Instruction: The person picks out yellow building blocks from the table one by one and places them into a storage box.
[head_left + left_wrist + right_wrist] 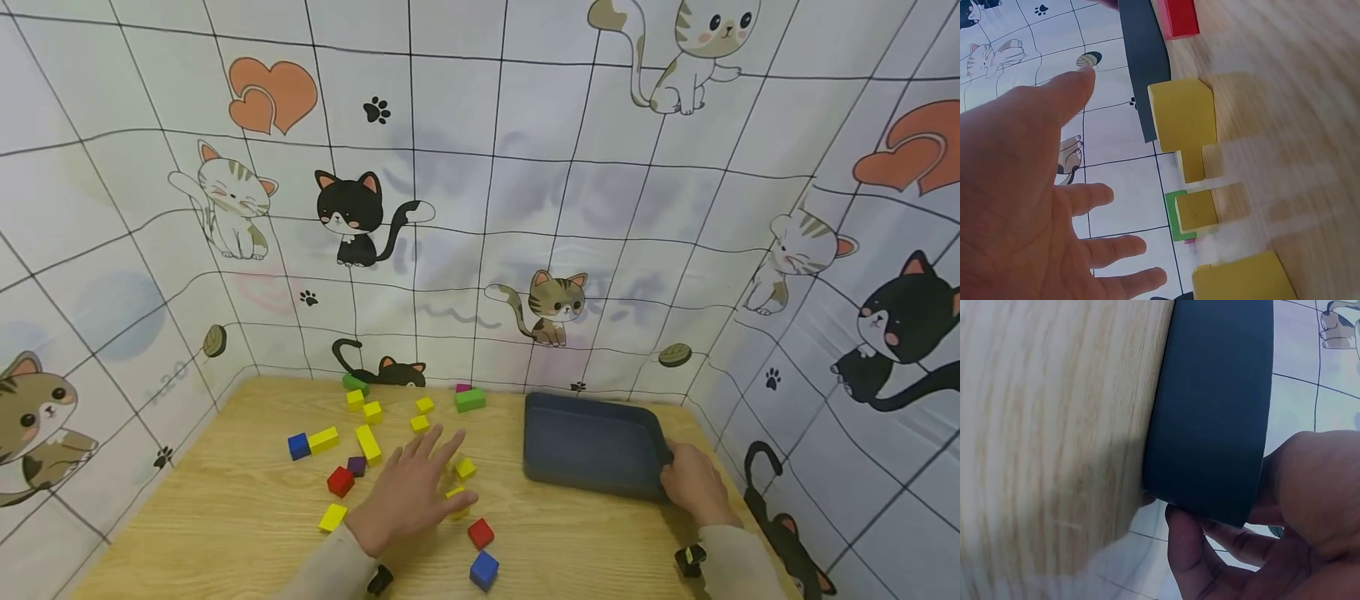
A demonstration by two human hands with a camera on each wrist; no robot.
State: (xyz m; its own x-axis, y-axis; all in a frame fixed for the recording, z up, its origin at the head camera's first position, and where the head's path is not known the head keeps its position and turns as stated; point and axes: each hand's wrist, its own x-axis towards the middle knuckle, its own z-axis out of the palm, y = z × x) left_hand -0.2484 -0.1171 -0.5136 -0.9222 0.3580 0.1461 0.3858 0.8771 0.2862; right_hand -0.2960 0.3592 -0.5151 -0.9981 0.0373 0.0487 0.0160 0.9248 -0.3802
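Observation:
My left hand (412, 492) hovers over the middle of the wooden table with its fingers spread and nothing held. Below its thumb, a yellow block (456, 500) is partly covered, and another yellow block (466, 468) lies just beyond. In the left wrist view, yellow blocks (1185, 115) stand beside the open palm. A red cube (481, 533) and a blue cube (484, 571) lie nearer me. At the right, my right hand (697, 483) grips the right edge of a dark grey tray (592, 446). The right wrist view shows fingers at the end of the tray's side wall (1210, 412).
Left of the left hand lie a red cube (341, 482), a purple cube (356, 466), a blue cube (298, 447) and several yellow blocks (368, 444). A green block (470, 401) is near the back wall. Cat-printed cloth (465, 192) encloses the table's back and sides.

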